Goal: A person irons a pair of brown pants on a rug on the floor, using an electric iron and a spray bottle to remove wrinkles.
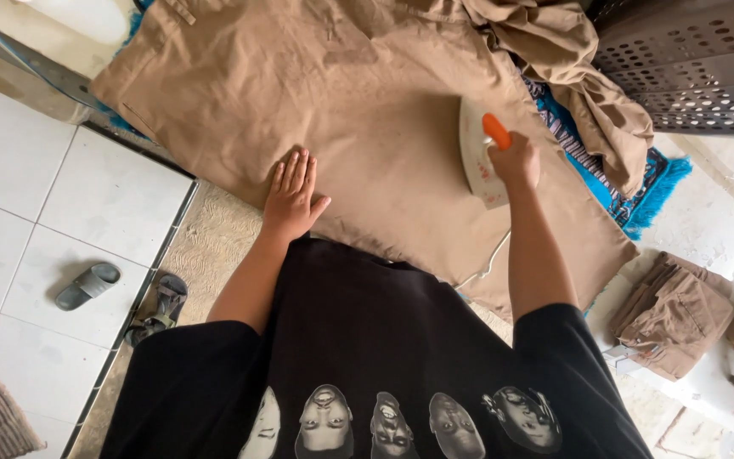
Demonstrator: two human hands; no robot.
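My left hand (292, 194) lies flat on the brown cloth (358, 110), fingers straight and close together, near its front edge. My right hand (516, 159) is wrapped around the orange handle of the white iron (475, 153), which rests on the cloth right of centre. A grey basket (690, 64) sits far right; folded brown clothes (671, 313) lie beside me.
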